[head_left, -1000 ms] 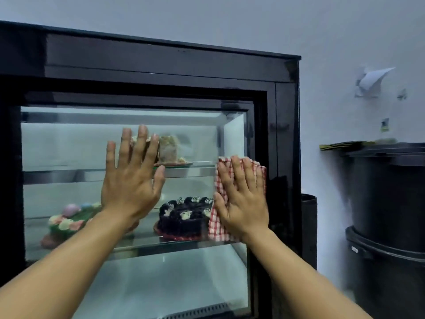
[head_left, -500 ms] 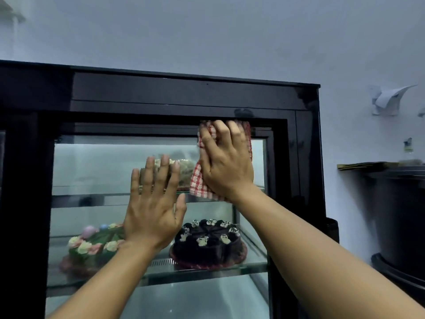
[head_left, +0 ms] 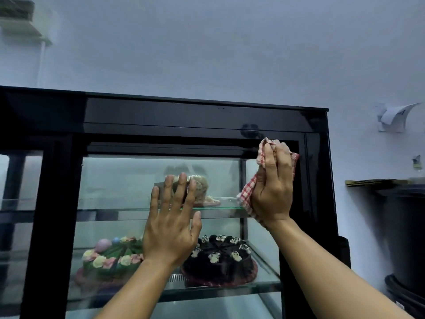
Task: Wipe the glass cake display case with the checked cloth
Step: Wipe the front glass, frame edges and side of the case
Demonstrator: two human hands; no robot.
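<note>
A black-framed glass cake display case point(head_left: 200, 122) fills the middle of the head view. My right hand point(head_left: 273, 187) presses the red-and-white checked cloth point(head_left: 247, 191) against the upper right corner of the glass door, fingertips up on the black frame. Most of the cloth is hidden under the hand. My left hand point(head_left: 171, 226) lies flat on the glass, fingers spread, near the door's middle, holding nothing. Inside stand a chocolate cake point(head_left: 220, 259), a green flower-decorated cake point(head_left: 110, 259) and a pale cake point(head_left: 202, 187) on the upper glass shelf.
A pale wall rises behind the case. Dark stacked bins point(head_left: 404, 238) stand at the right, with a flat item point(head_left: 368, 181) on top. A curled paper point(head_left: 393, 117) sticks to the wall. A white shelf point(head_left: 23, 26) hangs at the upper left.
My right hand carried the cloth up from mid-height on the door's right side to the top, then right into the upper corner. The left hand stayed flat on the glass. The view tilted up.
</note>
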